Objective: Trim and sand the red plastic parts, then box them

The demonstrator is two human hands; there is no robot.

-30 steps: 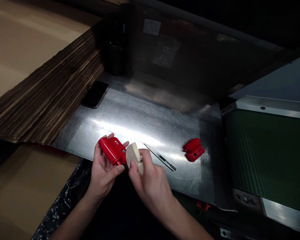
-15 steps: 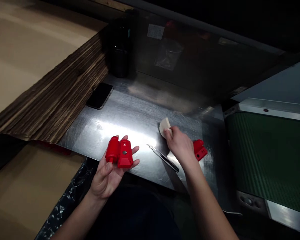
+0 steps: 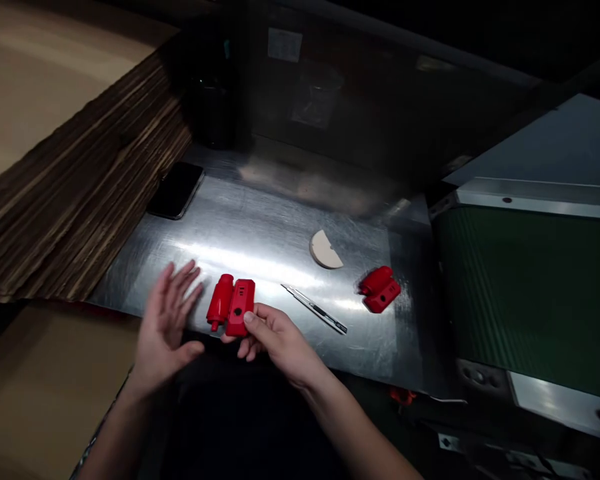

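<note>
My right hand (image 3: 275,337) pinches the lower end of a red plastic part (image 3: 231,304) over the near edge of the metal table (image 3: 260,233). My left hand (image 3: 167,320) hovers just left of that part, fingers spread and holding nothing. A beige half-round piece (image 3: 324,251) lies flat on the table further back. A thin utility knife (image 3: 314,309) lies between the hands and a second red plastic part (image 3: 380,289) at the right.
A tall stack of flat cardboard (image 3: 65,167) fills the left side. A dark phone (image 3: 175,190) lies beside it, with a dark container (image 3: 210,100) behind. A green conveyor belt (image 3: 530,300) in a metal frame stands at the right.
The beige piece went from my right hand onto the table. The red part passed from my left hand to my right, and my left hand opened.
</note>
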